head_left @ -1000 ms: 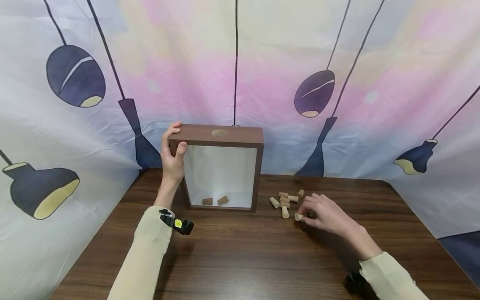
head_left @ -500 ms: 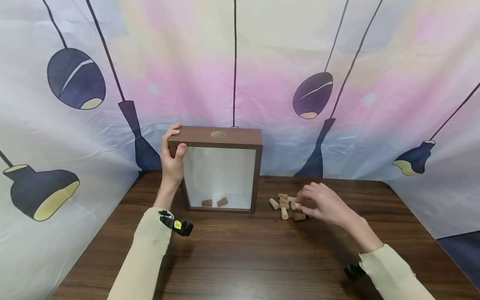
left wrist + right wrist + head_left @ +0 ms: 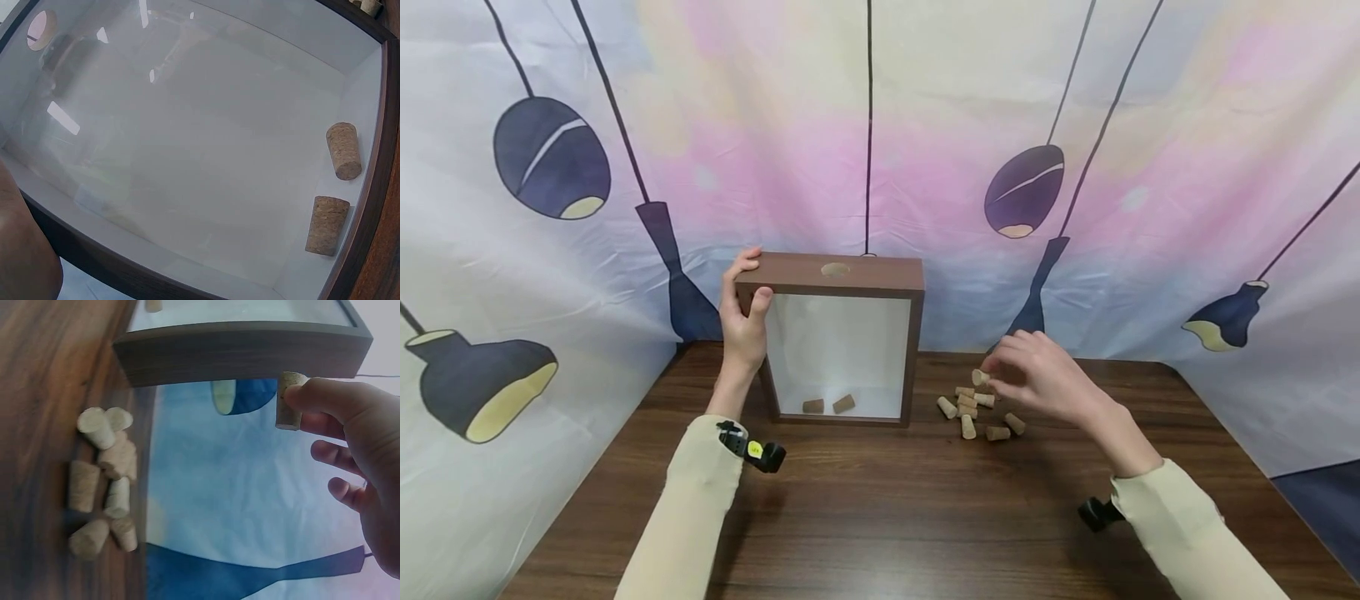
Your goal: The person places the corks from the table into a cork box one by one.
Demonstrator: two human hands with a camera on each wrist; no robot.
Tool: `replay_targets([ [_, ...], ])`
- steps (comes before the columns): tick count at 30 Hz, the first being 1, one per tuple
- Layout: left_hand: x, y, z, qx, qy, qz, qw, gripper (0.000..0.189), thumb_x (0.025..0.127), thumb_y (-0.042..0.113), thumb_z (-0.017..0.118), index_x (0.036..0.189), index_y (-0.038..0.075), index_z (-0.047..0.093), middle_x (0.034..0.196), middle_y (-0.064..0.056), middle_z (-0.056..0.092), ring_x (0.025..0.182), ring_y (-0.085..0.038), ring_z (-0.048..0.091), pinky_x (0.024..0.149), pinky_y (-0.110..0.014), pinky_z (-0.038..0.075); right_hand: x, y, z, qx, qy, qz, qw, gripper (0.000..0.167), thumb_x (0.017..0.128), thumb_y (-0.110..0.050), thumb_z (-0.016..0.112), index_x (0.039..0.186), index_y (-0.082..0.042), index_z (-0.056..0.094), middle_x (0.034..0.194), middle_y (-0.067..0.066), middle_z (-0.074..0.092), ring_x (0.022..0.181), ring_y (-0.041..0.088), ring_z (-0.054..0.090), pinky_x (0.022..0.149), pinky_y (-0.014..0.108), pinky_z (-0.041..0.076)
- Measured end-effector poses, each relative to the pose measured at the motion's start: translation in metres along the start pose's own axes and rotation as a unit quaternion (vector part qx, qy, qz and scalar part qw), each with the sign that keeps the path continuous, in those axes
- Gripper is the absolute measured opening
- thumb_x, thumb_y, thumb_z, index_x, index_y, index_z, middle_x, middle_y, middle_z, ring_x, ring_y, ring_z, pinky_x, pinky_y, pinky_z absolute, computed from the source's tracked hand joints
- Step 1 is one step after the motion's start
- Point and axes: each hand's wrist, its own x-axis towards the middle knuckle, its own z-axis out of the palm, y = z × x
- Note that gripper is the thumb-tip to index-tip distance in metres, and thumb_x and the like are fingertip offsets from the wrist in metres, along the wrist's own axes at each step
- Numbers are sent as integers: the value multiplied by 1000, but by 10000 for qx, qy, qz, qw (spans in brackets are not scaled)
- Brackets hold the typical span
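Observation:
A brown wooden box frame [image 3: 916,350] with a clear front stands upright on the table, a round hole [image 3: 835,269] in its top. My left hand [image 3: 745,321] grips its upper left corner, thumb on the front and fingers over the top. Two corks [image 3: 344,151] lie inside on the bottom. Between thumb and fingertips my right hand [image 3: 1043,377] pinches a cork [image 3: 289,401], lifted above the table to the right of the frame. Below that hand lies a loose group of corks [image 3: 967,401], several of them, on the wood.
The dark wooden table [image 3: 880,517] runs under everything. A cloth backdrop [image 3: 955,100] printed with hanging lamps rises right behind the frame and along both sides. Black wrist cameras sit on both forearms, the left one [image 3: 763,454] close to the frame's lower left.
My right hand has dropped one cork near the front of the pile, picked up another and raised it up and back. The left hand and the frame have stayed put.

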Motion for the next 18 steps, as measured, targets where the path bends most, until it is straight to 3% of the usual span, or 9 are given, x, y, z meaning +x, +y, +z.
replay_targets([
  [10, -4, 4, -3, -49, 86, -55, 9999, 64, 96, 46, 63, 125, -8, 46, 145, -25, 45, 144, -28, 36, 117, -37, 24, 32, -5, -17, 74, 409, -326, 9986, 15, 80, -19, 81, 93, -17, 73, 90, -6, 68, 86, 15, 54, 75, 35, 41],
  [18, -1, 2, 0, -39, -3, -26, 10000, 64, 96, 46, 63, 127, -8, 46, 145, -23, 45, 144, -28, 36, 117, -38, 24, 56, -10, -38, 168, 834, -691, 9940, 15, 79, -13, 80, 91, -13, 72, 90, -3, 69, 86, 17, 52, 78, 34, 41],
])
